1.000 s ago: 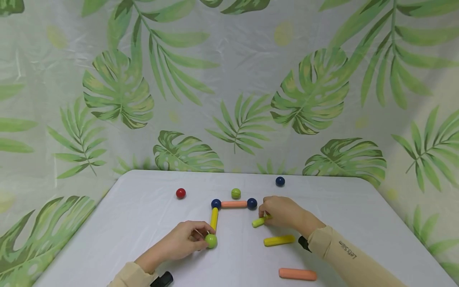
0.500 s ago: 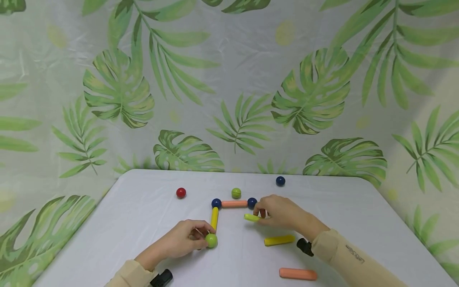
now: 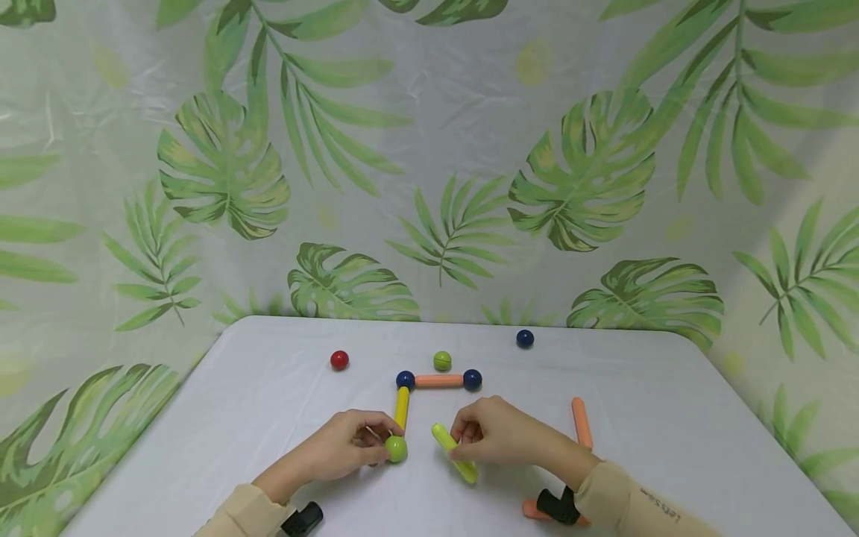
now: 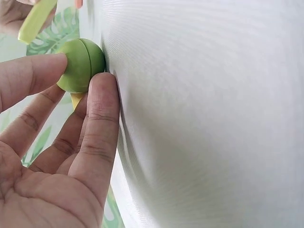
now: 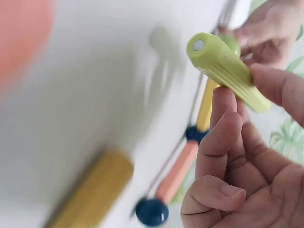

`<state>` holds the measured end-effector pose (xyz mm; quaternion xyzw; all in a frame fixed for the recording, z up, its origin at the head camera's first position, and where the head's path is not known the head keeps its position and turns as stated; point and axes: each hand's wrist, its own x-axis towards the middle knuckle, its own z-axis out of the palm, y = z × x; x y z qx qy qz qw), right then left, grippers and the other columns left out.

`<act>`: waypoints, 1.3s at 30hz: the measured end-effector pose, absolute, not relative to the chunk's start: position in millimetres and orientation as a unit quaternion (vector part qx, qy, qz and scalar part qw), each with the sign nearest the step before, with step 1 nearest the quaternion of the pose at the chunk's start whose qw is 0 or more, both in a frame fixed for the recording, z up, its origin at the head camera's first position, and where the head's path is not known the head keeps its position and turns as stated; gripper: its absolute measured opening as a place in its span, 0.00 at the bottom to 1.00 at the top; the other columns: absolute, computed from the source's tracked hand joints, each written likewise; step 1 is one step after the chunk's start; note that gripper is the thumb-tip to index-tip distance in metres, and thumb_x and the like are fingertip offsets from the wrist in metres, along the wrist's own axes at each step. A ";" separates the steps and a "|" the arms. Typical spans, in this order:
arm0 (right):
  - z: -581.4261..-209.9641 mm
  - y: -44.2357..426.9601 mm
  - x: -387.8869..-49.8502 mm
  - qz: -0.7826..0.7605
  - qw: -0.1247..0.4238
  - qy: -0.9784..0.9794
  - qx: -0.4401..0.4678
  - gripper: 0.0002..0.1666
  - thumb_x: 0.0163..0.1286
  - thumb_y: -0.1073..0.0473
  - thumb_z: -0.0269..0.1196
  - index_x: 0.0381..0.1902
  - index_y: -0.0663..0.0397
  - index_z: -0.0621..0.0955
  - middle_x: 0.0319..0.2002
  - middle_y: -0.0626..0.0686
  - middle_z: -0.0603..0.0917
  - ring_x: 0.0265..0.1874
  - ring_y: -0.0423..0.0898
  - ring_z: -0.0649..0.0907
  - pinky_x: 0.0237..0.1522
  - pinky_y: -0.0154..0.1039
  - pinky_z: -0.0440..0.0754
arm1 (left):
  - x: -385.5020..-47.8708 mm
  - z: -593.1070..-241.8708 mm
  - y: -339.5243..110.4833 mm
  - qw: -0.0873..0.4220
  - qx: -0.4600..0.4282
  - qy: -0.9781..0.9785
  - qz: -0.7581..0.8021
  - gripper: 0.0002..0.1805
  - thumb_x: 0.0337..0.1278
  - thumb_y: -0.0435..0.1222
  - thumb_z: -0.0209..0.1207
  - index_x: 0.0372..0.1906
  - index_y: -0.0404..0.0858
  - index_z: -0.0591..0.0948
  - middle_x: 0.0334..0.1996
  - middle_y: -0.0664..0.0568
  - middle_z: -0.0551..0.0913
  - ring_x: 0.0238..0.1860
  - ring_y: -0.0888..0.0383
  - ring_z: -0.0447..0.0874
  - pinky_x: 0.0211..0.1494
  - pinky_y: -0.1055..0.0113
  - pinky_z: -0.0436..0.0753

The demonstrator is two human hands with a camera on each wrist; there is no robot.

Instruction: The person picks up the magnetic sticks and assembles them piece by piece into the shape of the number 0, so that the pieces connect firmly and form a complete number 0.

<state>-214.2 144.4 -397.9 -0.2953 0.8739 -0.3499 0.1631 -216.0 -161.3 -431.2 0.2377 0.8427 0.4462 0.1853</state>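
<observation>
My left hand (image 3: 352, 447) pinches a green ball (image 3: 396, 449) between thumb and fingers on the white table. The ball sits at the near end of a yellow rod (image 3: 401, 409), which reaches back to a dark blue ball (image 3: 406, 380). From there an orange rod (image 3: 439, 381) runs right to another dark blue ball (image 3: 473, 380). To the right of the green ball, my right hand (image 3: 503, 432) pinches a ribbed yellow-green rod (image 5: 225, 69), held at a slant. Its end facing the right wrist camera shows a round silvery spot.
A red ball (image 3: 339, 360), a grooved green ball (image 3: 442, 361) and a blue ball (image 3: 525, 338) lie toward the back. One orange rod (image 3: 580, 418) lies right; another (image 3: 532, 509) is partly covered by the wrist camera. A loose yellow rod (image 5: 95, 190) shows in the right wrist view.
My right hand has moved left and nearer with the yellow-green rod, turning it toward the green ball. An orange rod at the right has come into sight. The left hand stays put.
</observation>
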 end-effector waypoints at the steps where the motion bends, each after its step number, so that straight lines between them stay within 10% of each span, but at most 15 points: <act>1: -399.4 142.0 -211.9 -0.360 0.170 0.871 -0.289 0.09 0.65 0.55 0.77 0.32 0.49 0.86 0.24 0.40 0.79 0.24 0.34 0.74 0.28 0.27 0.70 | -216.1 -431.3 -161.3 0.185 0.239 0.842 0.446 0.14 0.67 0.32 0.69 0.55 0.45 0.88 0.44 0.51 0.88 0.42 0.56 0.85 0.38 0.70 0.82; 39: -433.0 74.8 -170.0 -0.531 0.350 0.764 -0.112 0.13 0.73 0.53 0.72 0.31 0.56 0.90 0.23 0.47 0.90 0.18 0.33 0.83 0.23 0.22 0.78 | -216.2 -435.4 -164.7 0.174 0.255 0.833 0.460 0.14 0.67 0.31 0.69 0.54 0.44 0.88 0.44 0.50 0.89 0.40 0.59 0.86 0.39 0.72 0.82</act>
